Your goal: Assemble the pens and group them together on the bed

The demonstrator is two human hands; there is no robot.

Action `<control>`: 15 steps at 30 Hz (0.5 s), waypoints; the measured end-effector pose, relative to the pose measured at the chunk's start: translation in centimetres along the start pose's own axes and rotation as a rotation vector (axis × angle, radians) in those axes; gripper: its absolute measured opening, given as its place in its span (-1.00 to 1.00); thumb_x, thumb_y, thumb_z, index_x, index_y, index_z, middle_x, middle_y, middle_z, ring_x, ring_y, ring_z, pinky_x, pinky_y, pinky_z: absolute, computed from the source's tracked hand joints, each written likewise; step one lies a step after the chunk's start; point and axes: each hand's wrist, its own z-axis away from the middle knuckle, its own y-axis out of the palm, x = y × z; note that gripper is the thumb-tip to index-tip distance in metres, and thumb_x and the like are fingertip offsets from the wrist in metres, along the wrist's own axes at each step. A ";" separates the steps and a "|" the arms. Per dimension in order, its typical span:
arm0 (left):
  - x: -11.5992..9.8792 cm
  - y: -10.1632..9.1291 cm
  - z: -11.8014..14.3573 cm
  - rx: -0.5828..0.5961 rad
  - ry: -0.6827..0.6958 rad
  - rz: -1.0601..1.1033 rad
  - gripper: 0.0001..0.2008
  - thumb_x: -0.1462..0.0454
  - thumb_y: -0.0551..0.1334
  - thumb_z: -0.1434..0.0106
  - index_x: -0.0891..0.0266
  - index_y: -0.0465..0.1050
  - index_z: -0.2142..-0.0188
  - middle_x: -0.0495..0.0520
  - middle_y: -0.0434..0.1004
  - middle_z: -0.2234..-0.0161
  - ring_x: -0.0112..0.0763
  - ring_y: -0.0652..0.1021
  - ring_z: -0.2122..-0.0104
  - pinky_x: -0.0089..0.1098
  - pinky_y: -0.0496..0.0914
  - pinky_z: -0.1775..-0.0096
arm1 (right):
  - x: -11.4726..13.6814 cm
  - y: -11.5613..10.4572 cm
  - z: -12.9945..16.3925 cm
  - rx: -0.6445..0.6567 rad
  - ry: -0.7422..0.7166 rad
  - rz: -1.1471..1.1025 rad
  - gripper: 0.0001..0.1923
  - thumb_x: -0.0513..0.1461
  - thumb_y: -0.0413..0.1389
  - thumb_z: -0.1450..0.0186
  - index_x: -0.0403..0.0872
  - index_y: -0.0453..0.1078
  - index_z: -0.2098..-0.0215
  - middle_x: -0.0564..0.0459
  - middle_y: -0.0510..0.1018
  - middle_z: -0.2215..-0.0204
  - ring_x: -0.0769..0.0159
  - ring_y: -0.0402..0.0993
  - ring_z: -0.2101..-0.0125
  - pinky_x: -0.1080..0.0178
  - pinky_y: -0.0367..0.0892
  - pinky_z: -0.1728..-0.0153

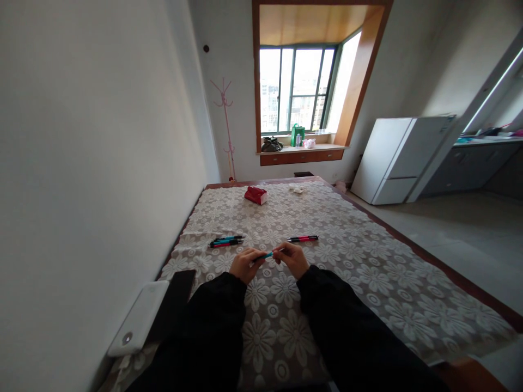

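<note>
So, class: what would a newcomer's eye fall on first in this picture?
Most striking is the bright bay window on the far wall. Next come the two hands, left and right, holding a teal pen between them over the flowered lace tablecloth. More pens lie to the left, and a red pouch farther back.

A table [408, 256] covered by a floral lace cloth [347, 261] carries pens [226, 241] towards its left edge, another pen [302, 238] at centre, and a red pouch [256, 195] near the far edge.
</note>
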 end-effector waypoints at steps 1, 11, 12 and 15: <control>0.0 0.0 0.0 0.000 0.003 0.004 -0.77 0.23 0.18 -0.26 0.07 0.50 0.10 0.06 0.57 0.23 -0.35 0.53 0.20 -0.35 0.45 0.16 | -0.1 0.0 0.0 -0.001 0.001 0.004 -0.69 -0.02 0.25 -0.09 -0.09 0.41 0.44 0.10 0.49 0.62 0.38 0.37 0.63 0.31 0.28 0.59; -0.5 -0.2 0.0 -0.025 0.031 0.000 -0.81 0.26 0.20 -0.24 0.12 0.50 0.15 0.07 0.56 0.24 -0.34 0.52 0.21 -0.33 0.42 0.15 | -0.7 -0.1 0.0 -0.014 -0.024 0.077 -0.74 -0.07 0.24 -0.11 -0.10 0.39 0.44 0.15 0.42 0.65 0.41 0.33 0.62 0.33 0.25 0.59; -0.5 -0.2 0.0 -0.026 0.023 -0.012 -0.82 0.27 0.20 -0.24 0.12 0.49 0.16 0.07 0.56 0.25 -0.34 0.51 0.21 -0.34 0.41 0.16 | -0.7 0.0 0.0 0.005 -0.017 0.084 -0.74 -0.07 0.24 -0.12 -0.10 0.40 0.43 0.14 0.43 0.64 0.41 0.34 0.62 0.33 0.25 0.58; -0.5 -0.2 0.0 -0.056 -0.018 -0.048 -0.82 0.28 0.16 -0.25 0.14 0.46 0.16 0.07 0.55 0.25 -0.35 0.51 0.23 -0.35 0.41 0.18 | -0.5 0.2 0.1 0.054 -0.043 0.168 -0.73 -0.11 0.21 -0.16 -0.08 0.41 0.23 0.12 0.47 0.52 0.39 0.40 0.51 0.32 0.32 0.48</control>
